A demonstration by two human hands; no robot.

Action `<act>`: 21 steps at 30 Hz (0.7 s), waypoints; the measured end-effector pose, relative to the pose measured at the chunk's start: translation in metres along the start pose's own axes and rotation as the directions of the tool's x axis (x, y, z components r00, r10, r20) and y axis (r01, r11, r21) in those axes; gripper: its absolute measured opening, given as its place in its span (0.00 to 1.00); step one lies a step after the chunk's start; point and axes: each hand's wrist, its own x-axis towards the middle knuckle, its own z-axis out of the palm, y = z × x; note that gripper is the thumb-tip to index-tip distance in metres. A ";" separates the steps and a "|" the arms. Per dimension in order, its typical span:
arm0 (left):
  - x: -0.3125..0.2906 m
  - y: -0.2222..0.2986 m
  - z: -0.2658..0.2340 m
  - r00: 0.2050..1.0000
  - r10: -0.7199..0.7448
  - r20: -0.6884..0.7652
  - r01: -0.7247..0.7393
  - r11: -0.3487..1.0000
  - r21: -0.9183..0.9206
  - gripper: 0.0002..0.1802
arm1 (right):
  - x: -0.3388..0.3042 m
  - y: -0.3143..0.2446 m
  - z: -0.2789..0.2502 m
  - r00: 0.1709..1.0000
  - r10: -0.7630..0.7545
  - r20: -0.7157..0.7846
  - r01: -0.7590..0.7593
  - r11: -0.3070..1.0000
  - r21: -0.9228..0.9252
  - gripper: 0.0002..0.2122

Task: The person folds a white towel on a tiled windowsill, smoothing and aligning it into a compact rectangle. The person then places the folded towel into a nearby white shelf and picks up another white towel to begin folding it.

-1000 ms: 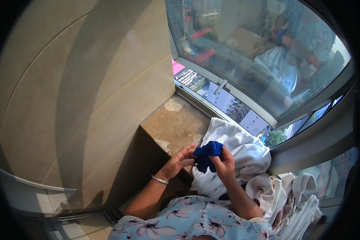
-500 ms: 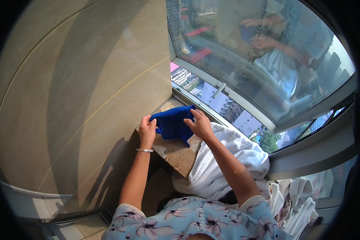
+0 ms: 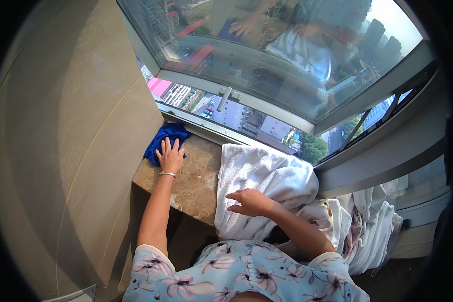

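Note:
A bunched blue cloth (image 3: 158,137) lies at the far left corner of the brown stone sill (image 3: 194,173), against the wall. My left hand (image 3: 170,157) rests flat on it with the fingers spread. Over the right part of the sill spreads a crumpled white towel (image 3: 267,168). Just above the towel's near side is my right hand (image 3: 251,202), fingers stretched out and holding nothing. I cannot tell whether it touches the towel.
A tilted-out window (image 3: 267,65) with a grey frame and a metal handle (image 3: 224,99) stands beyond the sill; buildings lie far below. A tiled wall (image 3: 60,151) rises on the left. Several white and patterned cloths (image 3: 367,221) are piled at the right.
The blue cloth, earlier stretched between both hands, now lies in the sill's corner under my left hand. My right hand has let go and moved back near the towel. The view has shifted right.

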 end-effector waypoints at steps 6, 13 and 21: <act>0.024 0.007 -0.009 0.944 0.186 -0.273 -0.166 0.982 0.095 0.28 | -0.081 0.013 -0.004 0.927 0.178 -0.329 -0.132 0.979 0.156 0.17; -0.119 0.114 -0.053 0.928 0.287 0.239 -0.110 0.820 -0.562 0.38 | -0.139 -0.029 -0.029 0.793 0.269 -0.547 -0.159 0.958 0.240 0.15; -0.225 0.151 0.024 0.892 0.450 -0.048 -0.448 0.864 -0.228 0.34 | -0.205 -0.044 0.018 0.839 0.130 -0.528 -0.168 0.986 -0.024 0.18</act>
